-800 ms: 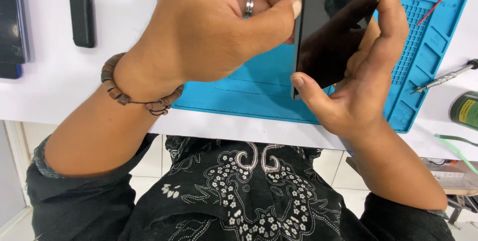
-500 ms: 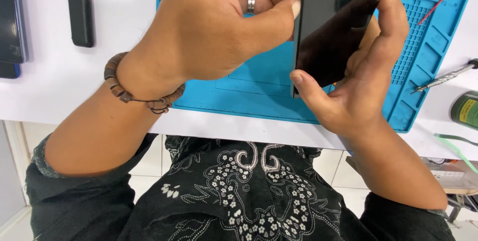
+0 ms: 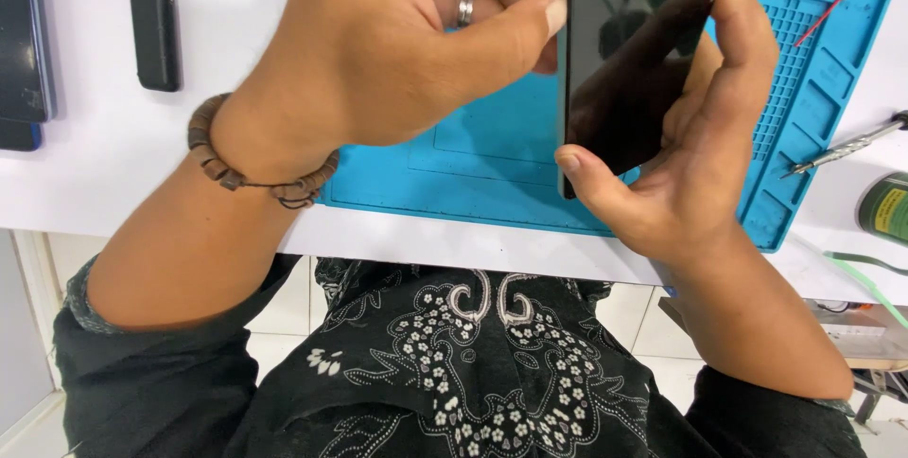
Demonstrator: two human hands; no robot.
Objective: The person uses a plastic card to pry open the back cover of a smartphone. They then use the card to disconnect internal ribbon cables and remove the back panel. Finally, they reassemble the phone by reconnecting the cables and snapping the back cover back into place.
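A black smartphone (image 3: 632,51) with a dark glossy screen is held upright over a blue silicone work mat (image 3: 492,155). My right hand (image 3: 700,146) cradles it from behind, thumb at its lower left corner, fingers along its right edge. My left hand (image 3: 397,42), wearing a ring and a brown bead bracelet, presses its thumb tip against the phone's left edge, the other fingers curled. The phone's top runs out of view.
The white table (image 3: 113,184) holds a slim black device (image 3: 153,15) and another dark phone (image 3: 21,51) at the left. A metal tool (image 3: 846,148) and a green round container (image 3: 887,207) lie right of the mat. A thin red pick (image 3: 825,13) rests on it.
Both hands and the phone have stayed almost still; the view has shifted only slightly.
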